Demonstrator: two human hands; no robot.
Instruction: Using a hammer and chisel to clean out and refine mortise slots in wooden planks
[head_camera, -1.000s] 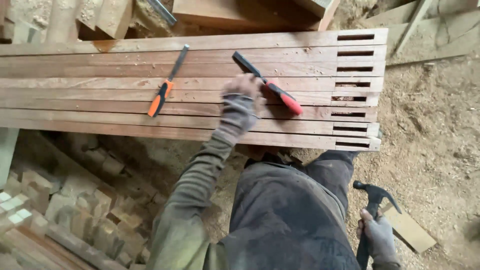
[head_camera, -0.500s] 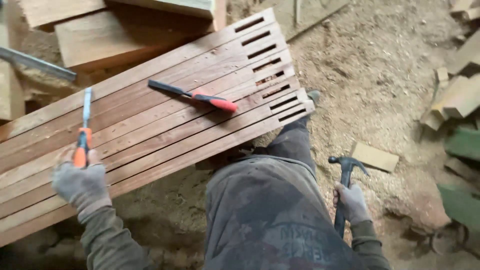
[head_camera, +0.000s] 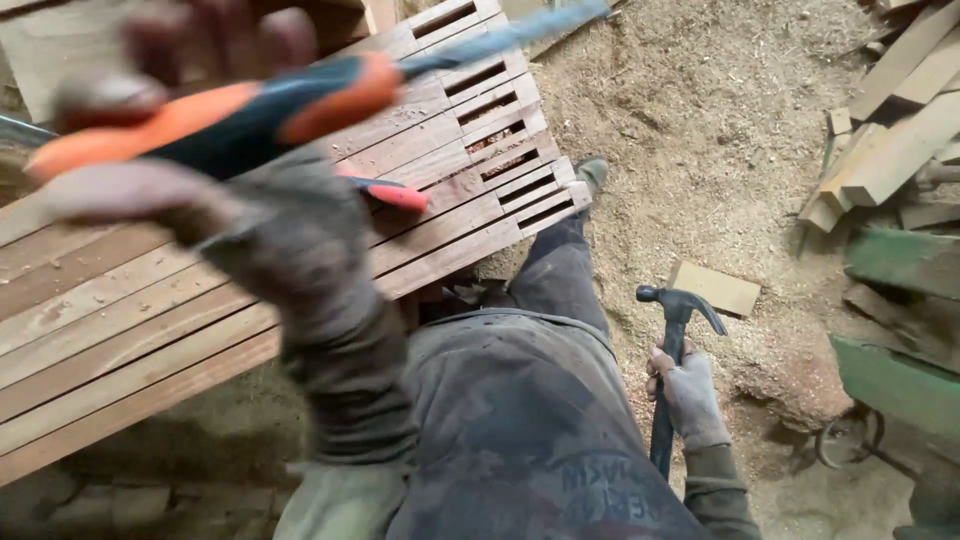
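The left hand (head_camera: 200, 190) has lifted the orange chisel (head_camera: 250, 105) off the boards (head_camera: 120, 330), fingers clamped on it, long axis pointing up-right, while the right hand (head_camera: 690, 395) grips a hammer (head_camera: 672, 340).

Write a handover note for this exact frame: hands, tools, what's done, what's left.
Left hand: gloved, raised close to the camera and blurred, gripping the orange-and-black-handled chisel.
Right hand: gloved, low by the hip, gripping the claw hammer, head up.
Red-handled tool: lies on the slotted wooden slats, mostly hidden behind the left arm.
Done: slots already cut at the slat ends.
Left: chisel and hammer are both off the wood; no cut under way.
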